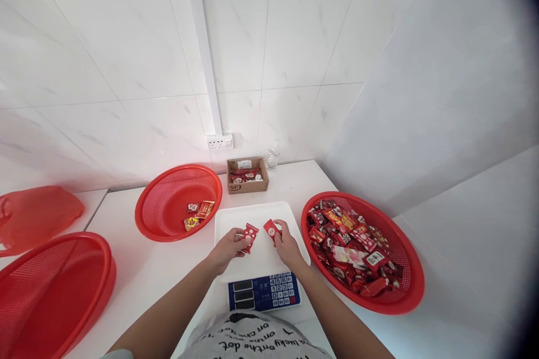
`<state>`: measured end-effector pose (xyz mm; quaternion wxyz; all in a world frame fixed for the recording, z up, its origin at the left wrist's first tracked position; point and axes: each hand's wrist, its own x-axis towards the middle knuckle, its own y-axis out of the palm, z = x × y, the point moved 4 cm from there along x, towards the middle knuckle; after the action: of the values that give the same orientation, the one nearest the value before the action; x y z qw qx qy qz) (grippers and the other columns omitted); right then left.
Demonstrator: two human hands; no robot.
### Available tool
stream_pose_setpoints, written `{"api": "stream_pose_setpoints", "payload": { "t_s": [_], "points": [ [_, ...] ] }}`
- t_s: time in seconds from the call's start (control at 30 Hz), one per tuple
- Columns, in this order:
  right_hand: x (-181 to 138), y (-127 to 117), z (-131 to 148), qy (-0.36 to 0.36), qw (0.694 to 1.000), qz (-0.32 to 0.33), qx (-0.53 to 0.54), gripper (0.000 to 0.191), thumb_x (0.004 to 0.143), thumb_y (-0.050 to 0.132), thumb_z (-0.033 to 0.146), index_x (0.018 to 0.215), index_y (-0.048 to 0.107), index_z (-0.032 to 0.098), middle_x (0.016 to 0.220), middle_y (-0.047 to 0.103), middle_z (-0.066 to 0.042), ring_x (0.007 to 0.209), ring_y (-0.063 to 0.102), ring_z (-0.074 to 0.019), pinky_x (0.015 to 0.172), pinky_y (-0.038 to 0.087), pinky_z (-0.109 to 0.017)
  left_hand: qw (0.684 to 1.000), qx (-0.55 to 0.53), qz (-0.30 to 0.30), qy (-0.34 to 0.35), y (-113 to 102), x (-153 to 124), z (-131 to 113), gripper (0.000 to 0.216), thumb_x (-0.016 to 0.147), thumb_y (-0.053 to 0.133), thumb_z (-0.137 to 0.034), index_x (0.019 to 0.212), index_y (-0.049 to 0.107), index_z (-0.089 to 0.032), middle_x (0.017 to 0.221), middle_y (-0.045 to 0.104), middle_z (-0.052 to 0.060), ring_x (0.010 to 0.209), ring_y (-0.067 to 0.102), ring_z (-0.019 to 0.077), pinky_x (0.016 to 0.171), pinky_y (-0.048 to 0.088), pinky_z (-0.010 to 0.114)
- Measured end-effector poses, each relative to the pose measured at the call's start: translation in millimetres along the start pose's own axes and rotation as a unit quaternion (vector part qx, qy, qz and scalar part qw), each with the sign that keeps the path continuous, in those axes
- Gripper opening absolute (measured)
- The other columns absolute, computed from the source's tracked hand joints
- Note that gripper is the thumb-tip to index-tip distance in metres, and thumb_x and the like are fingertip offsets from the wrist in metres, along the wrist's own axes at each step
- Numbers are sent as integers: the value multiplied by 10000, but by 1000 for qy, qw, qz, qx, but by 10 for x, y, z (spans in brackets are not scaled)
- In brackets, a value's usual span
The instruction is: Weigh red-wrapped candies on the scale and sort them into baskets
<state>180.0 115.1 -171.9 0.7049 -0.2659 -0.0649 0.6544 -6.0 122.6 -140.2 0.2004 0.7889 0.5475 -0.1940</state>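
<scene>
Over the white tray of a weighing scale (227,219), my left hand (229,249) is closed on a red candy packet with white dots (250,236). My right hand (287,245) pinches a smaller red candy packet (271,229) that has a round white mark. The two packets are a short gap apart, both above the tray. Below the tray, nearer my body, shows the scale's blue keypad panel (264,293) with its dark displays.
On the right stands a red basket (410,291) full of wrapped candies. Another red basket (154,224) at the left holds several packets. A cardboard box (248,186) with candies and a clear glass (272,158) stand by the wall. An empty-looking red basket (99,291) and red bag (40,216) lie far left.
</scene>
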Motion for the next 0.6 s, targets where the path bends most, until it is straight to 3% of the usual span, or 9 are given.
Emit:
{"api": "stream_pose_setpoints", "payload": {
  "t_s": [0.13, 0.23, 0.37, 0.47, 0.6],
  "points": [
    [-185, 16, 134, -6, 987, 87, 136, 335, 844, 339, 448, 985, 531, 214, 757, 576, 1, 625, 549, -136, 571, 422, -263, 996, 67, 52, 14, 146, -119, -38, 406, 643, 698, -473, 855, 519, -177, 721, 622, 3, 640, 552, 127, 629, 358, 262],
    [-338, 40, 255, -59, 978, 144, 136, 381, 825, 383, 544, 842, 545, 199, 712, 565, 8, 633, 528, -127, 570, 404, -250, 994, 68, 85, 25, 266, -204, -34, 395, 627, 713, -461, 822, 530, -171, 695, 622, 4, 623, 550, 129, 637, 375, 272],
    [-461, 51, 305, -89, 982, 139, 90, 381, 802, 455, 554, 654, 453, 203, 607, 488, 39, 597, 476, -112, 582, 387, -241, 989, 82, 114, 52, 382, -273, 24, 352, 667, 667, -491, 760, 551, -172, 701, 618, 13, 647, 548, 139, 662, 418, 292],
    [-503, 46, 324, -82, 981, 128, 118, 381, 812, 437, 552, 646, 435, 209, 591, 460, 43, 576, 457, -112, 572, 378, -242, 986, 102, 119, 59, 424, -309, 61, 341, 713, 610, -516, 722, 570, -178, 669, 587, 1, 642, 521, 136, 645, 422, 276],
    [-547, 22, 364, -71, 980, 117, 146, 385, 818, 421, 557, 648, 430, 212, 579, 442, 44, 560, 437, -112, 559, 361, -243, 980, 103, 117, 123, 464, -366, 33, 306, 769, 558, -486, 787, 589, -183, 695, 568, -8, 649, 494, 125, 617, 400, 244]
  ]
}}
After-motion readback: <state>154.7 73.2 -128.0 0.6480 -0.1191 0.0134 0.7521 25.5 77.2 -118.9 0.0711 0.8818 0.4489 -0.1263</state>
